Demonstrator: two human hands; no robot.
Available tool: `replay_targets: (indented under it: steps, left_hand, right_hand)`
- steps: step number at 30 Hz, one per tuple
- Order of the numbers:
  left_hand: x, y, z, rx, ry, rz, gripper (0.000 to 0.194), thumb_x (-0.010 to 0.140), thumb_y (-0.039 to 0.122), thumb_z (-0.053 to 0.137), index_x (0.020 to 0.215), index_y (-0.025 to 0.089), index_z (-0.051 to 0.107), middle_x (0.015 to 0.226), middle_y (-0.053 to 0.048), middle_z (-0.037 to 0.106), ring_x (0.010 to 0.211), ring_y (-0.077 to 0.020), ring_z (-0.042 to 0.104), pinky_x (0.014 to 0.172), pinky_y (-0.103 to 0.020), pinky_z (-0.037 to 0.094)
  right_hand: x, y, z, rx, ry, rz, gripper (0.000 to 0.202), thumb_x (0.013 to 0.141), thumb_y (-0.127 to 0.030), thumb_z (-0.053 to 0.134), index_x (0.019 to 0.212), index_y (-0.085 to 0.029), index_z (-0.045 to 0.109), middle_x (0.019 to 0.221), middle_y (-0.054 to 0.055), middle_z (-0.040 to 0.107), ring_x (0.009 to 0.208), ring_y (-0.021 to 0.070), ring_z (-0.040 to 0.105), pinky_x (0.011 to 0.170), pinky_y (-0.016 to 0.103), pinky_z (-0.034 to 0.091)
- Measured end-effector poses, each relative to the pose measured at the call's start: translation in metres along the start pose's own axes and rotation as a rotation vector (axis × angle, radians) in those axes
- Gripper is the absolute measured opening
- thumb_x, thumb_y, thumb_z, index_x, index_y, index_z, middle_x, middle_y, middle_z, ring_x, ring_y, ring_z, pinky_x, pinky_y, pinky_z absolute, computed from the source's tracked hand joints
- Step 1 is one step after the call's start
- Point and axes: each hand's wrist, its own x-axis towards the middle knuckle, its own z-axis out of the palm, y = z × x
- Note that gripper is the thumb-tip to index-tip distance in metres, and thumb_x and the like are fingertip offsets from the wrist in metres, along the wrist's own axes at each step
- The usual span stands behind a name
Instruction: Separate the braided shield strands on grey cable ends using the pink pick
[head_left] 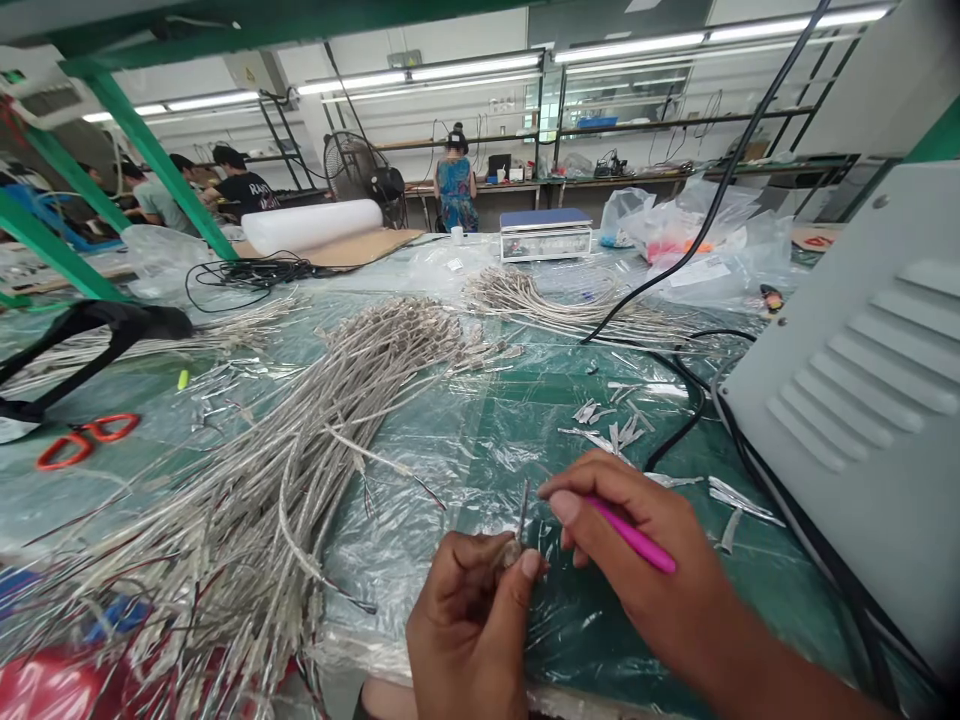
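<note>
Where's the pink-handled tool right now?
In the head view, the pink-handled tool is in the right hand, lower right of center, beside the left hand.

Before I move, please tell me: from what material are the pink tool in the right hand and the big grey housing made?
The pink tool in the right hand looks like smooth, slightly shiny plastic; coated metal is possible. The grey housing is probably painted sheet metal, matt, with pressed vents and screws.

White wrapping roll point(315, 227) at my bench's point(585, 640) far side, blue-topped weighing scale point(546, 243), clear plastic bags point(716, 235), caged fan point(351, 165) beyond.
</note>
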Motion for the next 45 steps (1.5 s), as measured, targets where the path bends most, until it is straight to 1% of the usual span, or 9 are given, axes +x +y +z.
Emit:
replay_targets:
  steps: [2, 5, 9, 14, 19, 24, 31, 40, 45]
  left_hand:
    - [-0.003, -0.002, 0.002, 0.038, 0.051, 0.084, 0.019, 0.062, 0.021, 0.086, 0.065, 0.019, 0.067, 0.06, 0.001, 0.067, 0.051, -0.0088, 0.051, 0.05, -0.017, 0.042]
    - [-0.008, -0.005, 0.003, 0.098, 0.1, 0.215, 0.016, 0.062, 0.018, 0.086, 0.065, 0.021, 0.07, 0.063, 0.002, 0.066, 0.061, -0.014, 0.059, 0.06, -0.021, 0.049]
    - [-0.012, -0.009, 0.003, 0.222, 0.11, 0.313, 0.012, 0.067, 0.014, 0.081, 0.07, 0.023, 0.073, 0.068, 0.001, 0.069, 0.063, -0.0164, 0.062, 0.064, -0.025, 0.051]
    - [-0.014, -0.01, 0.003, 0.318, 0.139, 0.393, 0.017, 0.068, 0.007, 0.077, 0.07, 0.024, 0.074, 0.068, 0.001, 0.072, 0.064, -0.0158, 0.063, 0.067, -0.023, 0.051]
    - [-0.01, -0.007, 0.003, 0.24, 0.14, 0.268, 0.009, 0.067, 0.017, 0.081, 0.069, 0.022, 0.074, 0.066, 0.0, 0.071, 0.063, -0.015, 0.063, 0.064, -0.021, 0.05]
    - [-0.007, 0.001, 0.002, 0.182, 0.098, 0.151, 0.011, 0.065, 0.023, 0.083, 0.065, 0.021, 0.072, 0.058, 0.002, 0.066, 0.057, -0.0127, 0.059, 0.056, -0.019, 0.047]
    - [-0.005, 0.003, 0.002, 0.123, 0.056, 0.094, 0.011, 0.066, 0.023, 0.083, 0.068, 0.021, 0.072, 0.059, 0.003, 0.067, 0.058, -0.0119, 0.061, 0.057, -0.017, 0.047]
    - [-0.006, 0.006, 0.001, 0.177, 0.028, 0.06, 0.009, 0.069, 0.026, 0.081, 0.069, 0.021, 0.074, 0.065, 0.0, 0.071, 0.065, -0.016, 0.064, 0.062, -0.02, 0.049]
    - [-0.005, 0.005, -0.002, 0.214, 0.022, 0.06, 0.011, 0.067, 0.029, 0.082, 0.07, 0.022, 0.074, 0.064, -0.001, 0.07, 0.064, -0.0179, 0.063, 0.064, -0.024, 0.051]
  right_hand:
    - [0.0, -0.002, 0.0, -0.001, -0.108, 0.027, 0.024, 0.095, -0.037, 0.054, 0.082, -0.021, 0.066, 0.076, 0.0, 0.059, 0.069, 0.0123, 0.058, 0.061, 0.024, 0.046]
    - [0.0, -0.005, -0.001, 0.012, -0.194, 0.016, 0.032, 0.094, -0.04, 0.053, 0.072, -0.019, 0.063, 0.07, -0.002, 0.057, 0.066, 0.011, 0.055, 0.061, 0.023, 0.043]
    - [-0.001, -0.008, 0.0, -0.021, -0.224, 0.028, 0.031, 0.09, -0.041, 0.057, 0.07, -0.018, 0.06, 0.067, -0.003, 0.056, 0.064, 0.0102, 0.052, 0.059, 0.023, 0.039]
    - [-0.001, -0.011, 0.002, -0.132, -0.219, 0.122, 0.029, 0.089, -0.031, 0.057, 0.063, -0.018, 0.054, 0.06, -0.005, 0.049, 0.058, 0.0092, 0.045, 0.054, 0.022, 0.036]
    - [0.002, -0.013, 0.003, -0.114, -0.246, 0.107, 0.018, 0.085, -0.022, 0.059, 0.068, -0.019, 0.06, 0.065, -0.004, 0.057, 0.062, 0.0094, 0.052, 0.058, 0.021, 0.04]
    - [0.001, -0.011, 0.003, -0.082, -0.253, 0.115, 0.012, 0.084, -0.019, 0.06, 0.072, -0.019, 0.065, 0.068, -0.004, 0.062, 0.066, 0.01, 0.057, 0.061, 0.02, 0.043]
    - [0.001, -0.01, 0.001, -0.056, -0.304, 0.081, 0.014, 0.084, -0.013, 0.058, 0.077, -0.019, 0.068, 0.072, -0.003, 0.063, 0.067, 0.0099, 0.058, 0.061, 0.02, 0.044]
    - [0.001, -0.008, 0.0, -0.048, -0.286, 0.035, 0.018, 0.085, -0.009, 0.055, 0.076, -0.019, 0.067, 0.072, -0.003, 0.06, 0.066, 0.0095, 0.057, 0.059, 0.02, 0.042]
    - [0.003, -0.006, -0.001, -0.065, -0.27, -0.005, 0.018, 0.086, -0.009, 0.055, 0.079, -0.02, 0.068, 0.076, -0.002, 0.063, 0.071, 0.0104, 0.061, 0.064, 0.021, 0.045]
